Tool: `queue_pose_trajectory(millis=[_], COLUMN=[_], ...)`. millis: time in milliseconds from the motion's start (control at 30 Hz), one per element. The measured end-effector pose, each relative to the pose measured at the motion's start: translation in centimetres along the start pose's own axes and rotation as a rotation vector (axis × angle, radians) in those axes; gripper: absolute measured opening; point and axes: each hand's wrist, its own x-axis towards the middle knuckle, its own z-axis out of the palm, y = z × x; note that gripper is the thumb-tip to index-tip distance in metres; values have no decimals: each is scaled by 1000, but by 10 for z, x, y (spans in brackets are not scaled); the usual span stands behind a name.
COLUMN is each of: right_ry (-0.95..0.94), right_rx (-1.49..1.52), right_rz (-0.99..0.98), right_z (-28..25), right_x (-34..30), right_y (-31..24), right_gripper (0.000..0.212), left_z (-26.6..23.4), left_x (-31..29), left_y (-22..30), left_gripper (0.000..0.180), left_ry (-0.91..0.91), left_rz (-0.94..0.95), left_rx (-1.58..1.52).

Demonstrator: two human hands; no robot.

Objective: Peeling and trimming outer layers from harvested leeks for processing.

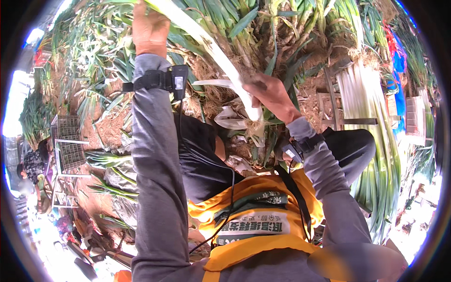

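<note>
A long green onion (pixel 206 43) with a thick white stem slants across the top middle, its rooted end low and towards me. My left hand (pixel 150 29), arm stretched far forward, closes round its upper, leafy part; the fingertips are partly hidden at the picture's edge. Near the root end my right hand (pixel 272 96) is closed on the white stem. A pale strip of peel (pixel 213 83) sticks out to the left of the stem by the right fingers. Below the roots lie loose white peelings (pixel 230 117) between my knees.
A heap of unpeeled green onions (pixel 249 23) lies ahead. At right, a bundle of clean white-stemmed onions (pixel 364 94) rests across a low rack (pixel 359 121). Leaf scraps cover the ground at left. A metal-framed crate (pixel 69 141) and another person (pixel 35 164) are farther left.
</note>
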Motion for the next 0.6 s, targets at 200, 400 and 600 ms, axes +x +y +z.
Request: queue_pose_trajectory(millis=[200,400,600], right_ry=[-99,162,193], right_rx=[-841,-774,-523], right_rz=[-37,-264,-418], right_z=[-44,-64,-33], right_x=[-70,-2,76], right_y=[228,133,-99], right_gripper=[28,52,58], left_z=[7,40,54], left_x=[-2,-20,-35], left_y=[-38,-60,-96], left_gripper=[24,33,33], left_ry=[206,173,168], left_rz=[274,205,56], left_rx=[279,347,335])
